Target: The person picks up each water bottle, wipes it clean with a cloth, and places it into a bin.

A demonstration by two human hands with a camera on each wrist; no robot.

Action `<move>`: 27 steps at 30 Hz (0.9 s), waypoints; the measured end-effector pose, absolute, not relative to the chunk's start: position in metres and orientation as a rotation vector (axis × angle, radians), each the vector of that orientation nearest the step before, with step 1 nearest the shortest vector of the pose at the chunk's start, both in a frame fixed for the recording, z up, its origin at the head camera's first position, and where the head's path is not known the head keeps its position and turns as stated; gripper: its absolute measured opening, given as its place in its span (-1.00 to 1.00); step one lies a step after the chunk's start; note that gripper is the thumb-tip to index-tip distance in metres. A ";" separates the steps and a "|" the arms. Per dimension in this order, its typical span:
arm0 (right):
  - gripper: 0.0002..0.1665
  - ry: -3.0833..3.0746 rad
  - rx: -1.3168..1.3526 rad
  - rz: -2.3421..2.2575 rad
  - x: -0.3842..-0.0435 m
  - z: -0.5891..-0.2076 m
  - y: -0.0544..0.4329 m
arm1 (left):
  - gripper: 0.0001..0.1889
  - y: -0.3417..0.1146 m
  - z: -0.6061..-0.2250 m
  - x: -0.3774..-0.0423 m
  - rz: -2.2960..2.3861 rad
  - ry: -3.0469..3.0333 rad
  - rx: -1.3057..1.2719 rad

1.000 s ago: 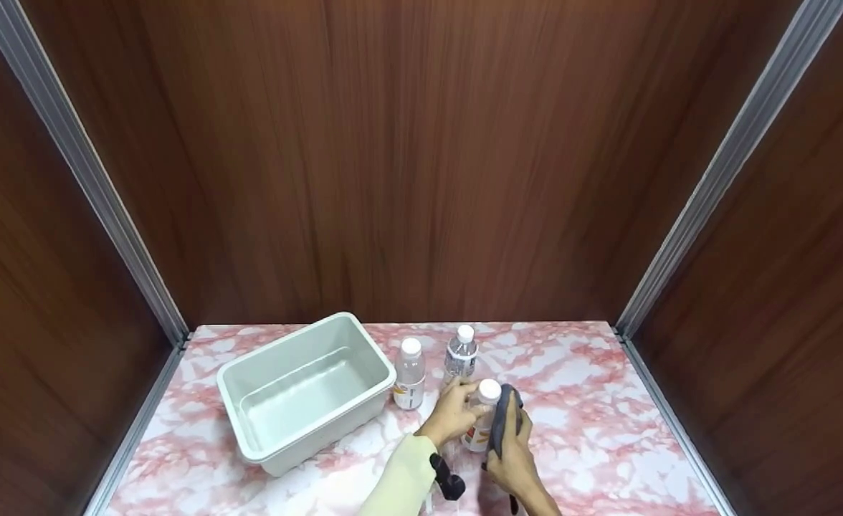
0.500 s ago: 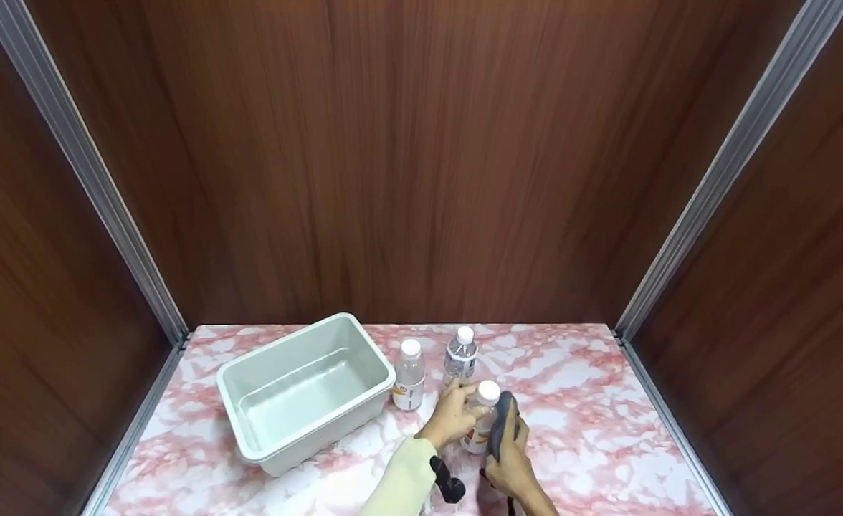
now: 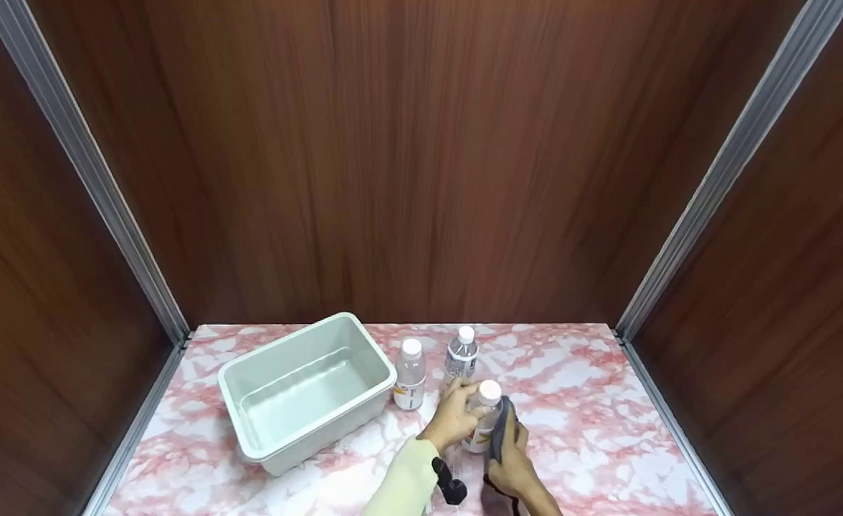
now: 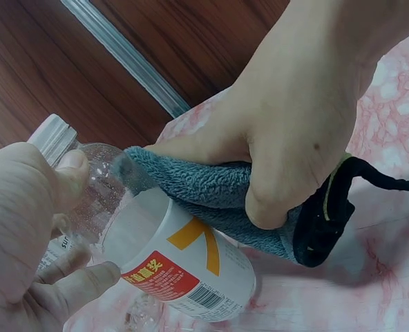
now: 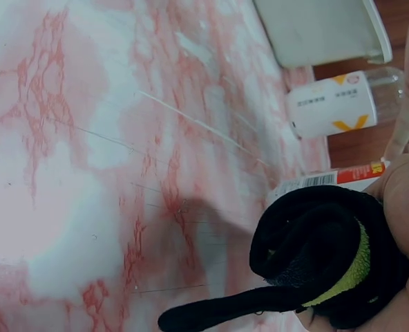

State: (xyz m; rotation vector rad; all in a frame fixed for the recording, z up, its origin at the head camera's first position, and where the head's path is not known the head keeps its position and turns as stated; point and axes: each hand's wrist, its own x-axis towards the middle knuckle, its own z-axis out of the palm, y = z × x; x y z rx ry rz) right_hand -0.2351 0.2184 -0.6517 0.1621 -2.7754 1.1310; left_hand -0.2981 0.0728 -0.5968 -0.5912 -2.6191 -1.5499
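A clear plastic bottle (image 3: 484,421) with a white cap and a white, red and orange label stands on the marbled table. My left hand (image 3: 452,418) grips it around the upper part, thumb near the cap in the left wrist view. On the bottle's right side, my right hand (image 3: 513,459) holds a fuzzy grey-blue cloth (image 4: 204,187) flat along the wall. This cloth has a black end with yellow-green edging and a black strap, which fill the front of the right wrist view. Its far side, toward the bottle, is hidden.
Left of my hands stands another white-capped, labelled bottle (image 3: 410,380), beside a pale grey-green open bin (image 3: 307,437). A third clear bottle (image 3: 462,352) is behind my left hand. Brown wood-look panels (image 3: 407,179) enclose the table on the back and sides.
The right hand and cloth have slid slightly down the bottle's side, toward its base. The left hand and the bottle stay in about the same place.
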 end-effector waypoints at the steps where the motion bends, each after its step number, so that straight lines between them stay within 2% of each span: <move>1: 0.25 -2.783 0.162 1.120 -0.235 -0.653 0.219 | -0.46 0.073 -0.597 -0.298 -1.552 -2.621 -0.591; 6: 0.13 -2.828 0.157 1.125 -0.237 -0.655 0.220 | -0.46 0.073 -0.597 -0.298 -1.555 -2.626 -0.586; 13: 0.22 -2.843 0.153 1.206 -0.240 -0.660 0.225 | -0.48 0.073 -0.596 -0.298 -1.570 -2.614 -0.578; 27: 0.06 -2.888 0.257 1.228 -0.243 -0.667 0.233 | -0.50 0.072 -0.598 -0.297 -1.614 -2.600 -0.571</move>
